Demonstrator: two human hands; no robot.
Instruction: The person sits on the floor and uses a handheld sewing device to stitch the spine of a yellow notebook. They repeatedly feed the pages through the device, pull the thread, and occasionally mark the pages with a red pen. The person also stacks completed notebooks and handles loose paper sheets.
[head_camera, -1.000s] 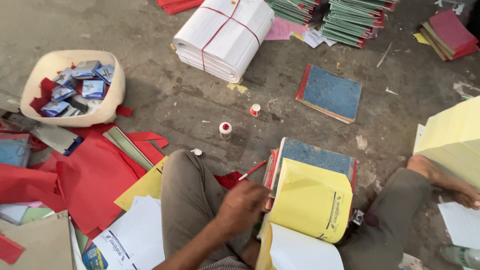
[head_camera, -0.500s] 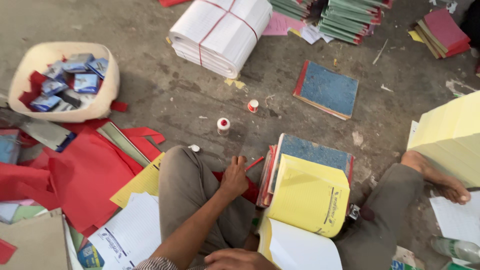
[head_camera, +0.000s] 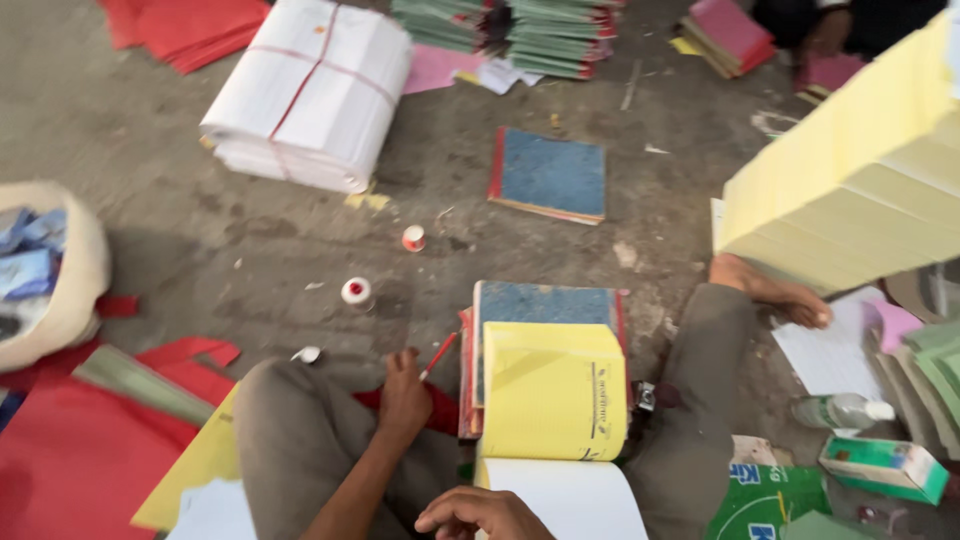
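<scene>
On floor between your knees: yellow pad lies on a blue-covered book w/ red spine edge, white sheet at the near end. Your left hand is closed round a red pen, tip pointing up-right, just beside the pad's left edge. Right hand sits low in frame, fingers curled, touching the white sheet's corner; can't tell if it pinches anything.

Progress, my read: one pad placed on one cover, so that unit looks partly assembled. Plenty left: second blue book lies alone further out, tall yellow stack at right is untouched, tied white bundle still strapped w/ red string.

Materials: pad = thin matte paper, flat, square-cut. Covers = stiff mottled board. Two small glue bottles, white w/ red caps, stand on rough grey concrete. Red sheets at left, limp, overlapping. Basket far left, pale rim, holds blue packets.
</scene>
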